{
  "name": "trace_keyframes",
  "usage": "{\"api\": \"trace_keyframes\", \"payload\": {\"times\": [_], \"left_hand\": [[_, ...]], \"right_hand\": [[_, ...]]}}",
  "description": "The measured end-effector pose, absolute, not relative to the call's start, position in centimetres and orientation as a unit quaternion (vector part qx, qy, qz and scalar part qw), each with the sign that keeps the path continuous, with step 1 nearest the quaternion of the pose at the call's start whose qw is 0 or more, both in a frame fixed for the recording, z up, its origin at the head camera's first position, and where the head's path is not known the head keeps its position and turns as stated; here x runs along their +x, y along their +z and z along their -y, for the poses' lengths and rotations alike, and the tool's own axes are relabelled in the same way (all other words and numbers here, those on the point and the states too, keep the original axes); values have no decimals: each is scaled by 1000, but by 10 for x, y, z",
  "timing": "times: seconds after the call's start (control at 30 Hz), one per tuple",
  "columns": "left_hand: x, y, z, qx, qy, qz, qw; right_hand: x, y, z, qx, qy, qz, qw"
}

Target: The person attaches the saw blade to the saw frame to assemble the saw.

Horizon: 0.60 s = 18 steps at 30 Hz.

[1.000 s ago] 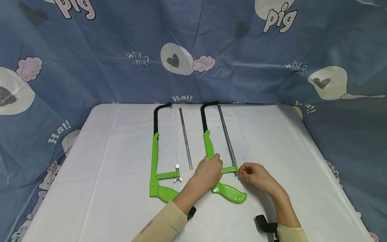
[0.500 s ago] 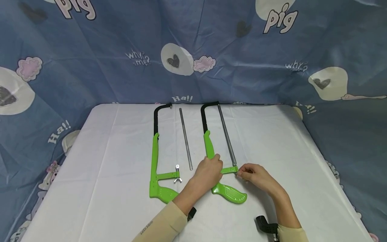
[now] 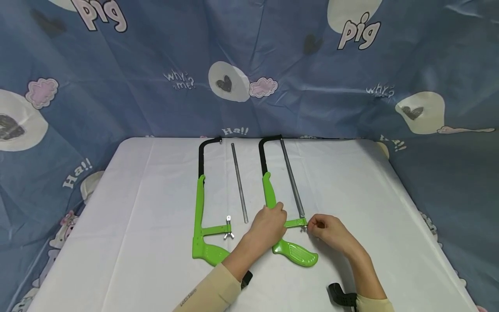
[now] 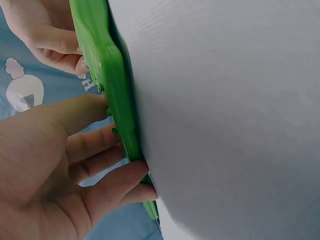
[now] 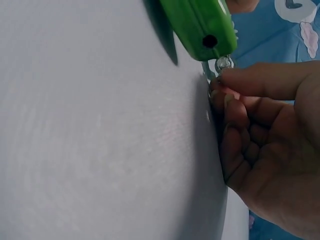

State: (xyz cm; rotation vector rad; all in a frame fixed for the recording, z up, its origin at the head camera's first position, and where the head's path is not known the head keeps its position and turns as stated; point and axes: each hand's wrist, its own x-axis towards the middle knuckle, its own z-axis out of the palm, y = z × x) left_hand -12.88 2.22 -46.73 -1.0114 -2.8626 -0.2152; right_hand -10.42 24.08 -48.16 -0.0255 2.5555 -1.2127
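On the white table, my left hand (image 3: 269,225) grips the green frame of the right-hand hacksaw (image 3: 270,190), thumb and fingers on either side of it in the left wrist view. A grey blade (image 3: 292,180) spans this saw from its black front end to the short green arm. At that arm's end sits a metal wing nut (image 5: 223,63). My right hand (image 3: 331,232) pinches at the wing nut with thumb and forefinger, the other fingers curled. The fingertips partly hide the wing nut in the right wrist view. The green handle (image 3: 298,255) points toward me.
A second green hacksaw (image 3: 199,203) lies to the left, with its own wing nut (image 3: 228,235) and no blade fitted. Between the saws lies a loose blade (image 3: 239,182). A blue printed cloth (image 3: 296,108) hangs behind the table.
The right fingertips have shifted slightly at the wing nut, which shows more now than half a second ago. The left hand keeps its grip. The head view has tilted up a little.
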Motion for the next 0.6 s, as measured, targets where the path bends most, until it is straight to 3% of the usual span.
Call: {"api": "trace_keyframes", "payload": {"times": [0.6], "left_hand": [[-128,-467,-22,-331,-70,940,47]], "right_hand": [[-103,-476,-240,-12,-434,-885,169]]}}
